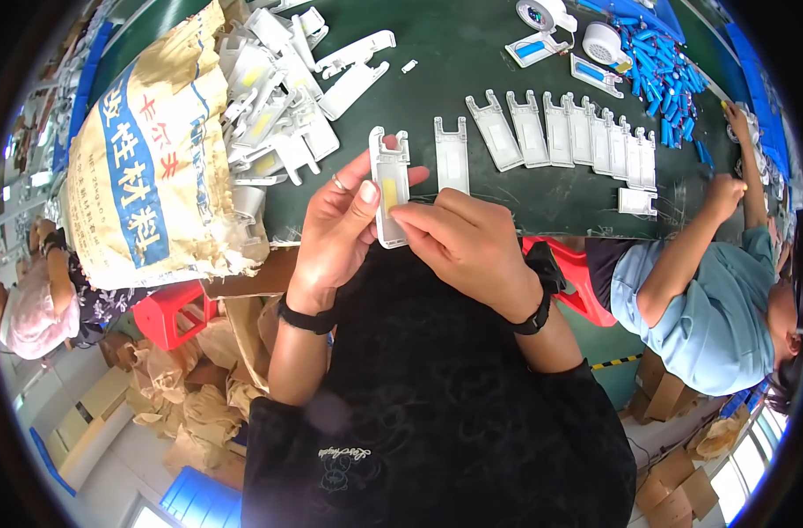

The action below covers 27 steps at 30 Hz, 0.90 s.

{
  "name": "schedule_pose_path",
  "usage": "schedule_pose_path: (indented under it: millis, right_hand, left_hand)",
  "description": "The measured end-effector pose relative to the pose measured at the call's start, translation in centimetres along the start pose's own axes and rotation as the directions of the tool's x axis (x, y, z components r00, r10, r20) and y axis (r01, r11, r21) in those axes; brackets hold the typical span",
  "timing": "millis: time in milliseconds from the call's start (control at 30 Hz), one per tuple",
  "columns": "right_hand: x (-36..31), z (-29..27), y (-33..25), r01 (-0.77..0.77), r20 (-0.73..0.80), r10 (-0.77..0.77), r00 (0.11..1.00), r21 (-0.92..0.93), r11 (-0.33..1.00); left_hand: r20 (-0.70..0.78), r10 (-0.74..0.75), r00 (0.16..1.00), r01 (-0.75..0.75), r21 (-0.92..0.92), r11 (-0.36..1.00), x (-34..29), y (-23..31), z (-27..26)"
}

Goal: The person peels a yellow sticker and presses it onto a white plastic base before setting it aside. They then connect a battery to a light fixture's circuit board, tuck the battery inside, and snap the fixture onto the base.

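Upright above the table's near edge, my left hand (pixel 333 220) holds a white plastic housing (pixel 386 224), its thumb on the face and fingers behind. A yellow strip (pixel 389 193) lies along the middle of that face. My right hand (pixel 467 236) is closed in a pinch, its fingertips at the strip's lower end; whether the strip is lifted there I cannot tell. Just beyond my right hand lies a single white housing (pixel 452 157) with no yellow on it. Farther right, several similar housings (pixel 558 132) are lined up in a slanting row.
A torn paper sack (pixel 146 167) stands left, beside a heap of white housings (pixel 274 97), some with yellow strips. Blue cylindrical cells (pixel 657 70) are piled at the far right near white round fan-like parts (pixel 602 42). A co-worker (pixel 700 290) reaches over the table at right.
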State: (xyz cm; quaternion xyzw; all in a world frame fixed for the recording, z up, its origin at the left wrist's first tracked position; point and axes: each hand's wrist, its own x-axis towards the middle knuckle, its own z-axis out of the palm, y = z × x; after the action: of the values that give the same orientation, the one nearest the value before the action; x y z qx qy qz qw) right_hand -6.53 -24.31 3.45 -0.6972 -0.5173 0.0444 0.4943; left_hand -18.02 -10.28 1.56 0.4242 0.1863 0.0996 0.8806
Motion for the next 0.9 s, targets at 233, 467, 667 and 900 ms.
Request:
schedule_pose_path:
  millis: [233,467,667,900]
  right_hand:
    - [-0.6,-1.8,1.5,-0.171,-0.149,0.156,0.976,-0.091,0.981]
    - [-4.8,-10.8,3.2,-0.362,-0.537,0.639,0.551,0.536,0.763]
    - [-9.9,-15.2,3.9,-0.164,-0.584,0.643,0.496,0.664,0.730]
    - [-13.0,-17.1,5.0,0.241,-0.224,0.687,0.691,0.968,0.072]
  left_hand:
    - [0.075,-0.132,0.988,0.136,-0.054,0.989,0.2,-0.3,1.6]
    - [0.077,-0.224,0.972,0.123,0.643,0.756,5.3,-5.7,8.1]
    - [0.396,0.026,0.918,-0.361,0.805,0.471,11.4,-11.1,15.1]
    - [0.425,0.406,0.809,-0.467,0.884,0.003,11.1,-5.2,11.0]
